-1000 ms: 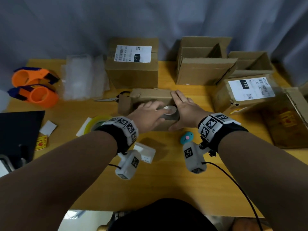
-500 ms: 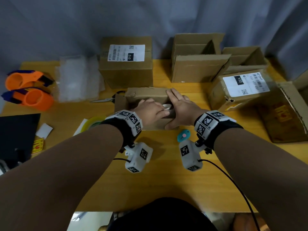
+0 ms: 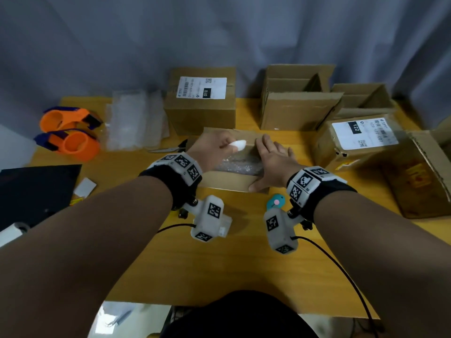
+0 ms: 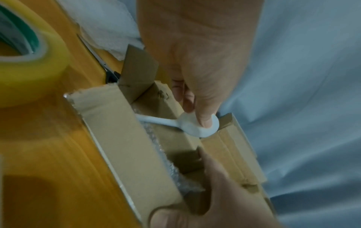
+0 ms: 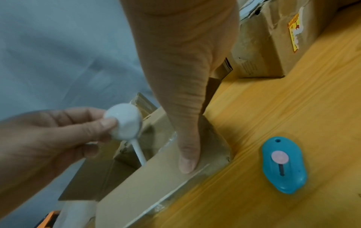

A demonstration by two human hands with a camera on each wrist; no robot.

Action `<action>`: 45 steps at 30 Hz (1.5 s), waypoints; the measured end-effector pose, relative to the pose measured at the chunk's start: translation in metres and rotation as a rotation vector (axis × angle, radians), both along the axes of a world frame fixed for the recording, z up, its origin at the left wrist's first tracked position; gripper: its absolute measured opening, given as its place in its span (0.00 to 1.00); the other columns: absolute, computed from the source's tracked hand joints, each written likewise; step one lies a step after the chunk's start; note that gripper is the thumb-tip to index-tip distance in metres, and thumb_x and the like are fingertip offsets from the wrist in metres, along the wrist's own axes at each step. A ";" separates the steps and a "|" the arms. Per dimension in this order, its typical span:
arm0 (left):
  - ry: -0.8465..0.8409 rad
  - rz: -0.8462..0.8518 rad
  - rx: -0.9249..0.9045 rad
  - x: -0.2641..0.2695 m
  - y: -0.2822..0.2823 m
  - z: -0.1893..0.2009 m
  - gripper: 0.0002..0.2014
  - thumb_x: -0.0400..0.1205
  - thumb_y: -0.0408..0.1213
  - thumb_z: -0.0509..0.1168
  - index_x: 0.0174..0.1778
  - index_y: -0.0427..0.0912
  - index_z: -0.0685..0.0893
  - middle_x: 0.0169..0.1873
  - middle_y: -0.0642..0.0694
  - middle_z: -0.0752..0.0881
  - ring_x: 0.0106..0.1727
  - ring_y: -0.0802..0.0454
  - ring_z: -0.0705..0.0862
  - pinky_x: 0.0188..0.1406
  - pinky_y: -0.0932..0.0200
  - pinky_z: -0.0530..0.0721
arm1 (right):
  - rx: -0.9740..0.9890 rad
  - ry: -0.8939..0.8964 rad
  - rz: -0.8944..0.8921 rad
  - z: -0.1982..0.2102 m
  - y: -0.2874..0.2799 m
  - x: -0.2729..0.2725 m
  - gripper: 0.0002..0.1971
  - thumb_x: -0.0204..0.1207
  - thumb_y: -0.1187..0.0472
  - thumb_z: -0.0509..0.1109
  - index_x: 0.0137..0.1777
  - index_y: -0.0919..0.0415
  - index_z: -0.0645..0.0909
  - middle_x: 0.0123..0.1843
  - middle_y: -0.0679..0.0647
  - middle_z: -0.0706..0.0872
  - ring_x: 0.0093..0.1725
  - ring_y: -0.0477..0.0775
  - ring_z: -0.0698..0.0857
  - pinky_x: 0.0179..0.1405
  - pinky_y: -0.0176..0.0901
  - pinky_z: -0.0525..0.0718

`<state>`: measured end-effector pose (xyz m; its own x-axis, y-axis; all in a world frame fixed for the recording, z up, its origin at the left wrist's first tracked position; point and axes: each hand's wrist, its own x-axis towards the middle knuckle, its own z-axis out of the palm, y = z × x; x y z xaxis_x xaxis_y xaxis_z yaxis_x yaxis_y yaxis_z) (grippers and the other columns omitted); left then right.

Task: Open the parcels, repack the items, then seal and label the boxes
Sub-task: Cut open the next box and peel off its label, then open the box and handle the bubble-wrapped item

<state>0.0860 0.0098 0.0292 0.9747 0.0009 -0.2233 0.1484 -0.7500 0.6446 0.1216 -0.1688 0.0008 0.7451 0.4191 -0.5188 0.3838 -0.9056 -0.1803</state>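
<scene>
The left hand (image 3: 214, 150) pinches the bowl of a white spoon (image 4: 197, 125) at frame centre, its handle slanting down into the open small box (image 3: 229, 182). The right hand (image 3: 273, 162), fingers straight, presses that box's right end against the bench (image 3: 219, 264). Judged: lifting along the handle's axis should free the spoon from the bubble wrap (image 3: 240, 164).

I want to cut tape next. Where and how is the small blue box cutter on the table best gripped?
Grip the blue box cutter across its long oval sides, coming from above. It lies flat on the table, slider button up, so the thumb can land there.
</scene>
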 end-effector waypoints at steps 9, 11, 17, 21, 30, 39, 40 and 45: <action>-0.316 0.326 -0.083 -0.015 0.055 0.078 0.07 0.84 0.43 0.63 0.48 0.44 0.79 0.36 0.54 0.80 0.34 0.62 0.76 0.29 0.77 0.73 | 0.050 -0.087 0.035 0.019 0.022 -0.006 0.44 0.71 0.38 0.71 0.83 0.45 0.54 0.86 0.57 0.41 0.84 0.63 0.40 0.79 0.71 0.38; -0.317 0.306 -0.012 -0.024 0.071 0.086 0.07 0.84 0.42 0.63 0.48 0.41 0.80 0.35 0.50 0.80 0.34 0.58 0.75 0.27 0.79 0.71 | 0.102 -0.136 0.046 0.021 0.031 -0.007 0.39 0.73 0.41 0.69 0.82 0.46 0.58 0.86 0.57 0.47 0.84 0.63 0.44 0.80 0.70 0.41; -0.200 0.064 0.313 -0.048 0.110 0.066 0.10 0.84 0.43 0.63 0.50 0.40 0.84 0.42 0.44 0.84 0.42 0.49 0.81 0.43 0.55 0.78 | 0.194 -0.224 0.002 0.016 0.052 -0.024 0.29 0.79 0.45 0.63 0.79 0.49 0.65 0.83 0.53 0.61 0.81 0.59 0.56 0.82 0.62 0.44; -0.072 -0.090 0.479 -0.048 0.129 0.025 0.11 0.83 0.42 0.63 0.56 0.39 0.82 0.52 0.43 0.82 0.53 0.45 0.81 0.48 0.55 0.75 | 0.208 -0.208 -0.029 0.010 0.061 -0.035 0.26 0.80 0.40 0.59 0.75 0.49 0.71 0.81 0.53 0.66 0.80 0.59 0.60 0.81 0.60 0.47; 0.192 -0.255 0.621 -0.031 0.136 -0.044 0.15 0.85 0.35 0.58 0.67 0.40 0.79 0.65 0.39 0.80 0.65 0.41 0.79 0.63 0.51 0.77 | 0.190 -0.163 -0.146 -0.001 0.056 -0.058 0.34 0.75 0.30 0.59 0.73 0.51 0.74 0.77 0.52 0.71 0.79 0.55 0.63 0.82 0.58 0.44; 0.271 -0.327 0.656 -0.014 0.131 -0.059 0.15 0.85 0.37 0.58 0.65 0.40 0.82 0.63 0.39 0.81 0.61 0.42 0.81 0.60 0.49 0.81 | -0.031 -0.214 -0.152 -0.011 0.055 -0.045 0.22 0.78 0.55 0.68 0.72 0.48 0.74 0.71 0.52 0.80 0.72 0.57 0.74 0.77 0.53 0.57; 0.291 -0.334 0.667 -0.013 0.130 -0.060 0.15 0.85 0.37 0.58 0.66 0.40 0.81 0.63 0.39 0.81 0.62 0.42 0.81 0.61 0.49 0.81 | -0.042 -0.239 -0.150 -0.012 0.055 -0.043 0.18 0.79 0.60 0.66 0.68 0.48 0.77 0.67 0.53 0.83 0.67 0.58 0.77 0.72 0.52 0.64; 0.325 -0.289 0.628 -0.008 0.129 -0.076 0.15 0.85 0.33 0.56 0.64 0.39 0.82 0.63 0.38 0.82 0.63 0.40 0.80 0.63 0.48 0.80 | 0.003 -0.299 -0.164 -0.001 0.055 -0.041 0.18 0.79 0.67 0.58 0.62 0.50 0.81 0.50 0.59 0.84 0.51 0.65 0.82 0.40 0.48 0.77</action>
<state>0.0777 0.1390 -0.0463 0.8411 -0.0225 -0.5404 -0.0001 -0.9991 0.0415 0.0805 -0.1138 -0.0005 0.9216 0.2825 -0.2660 0.2696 -0.9592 -0.0845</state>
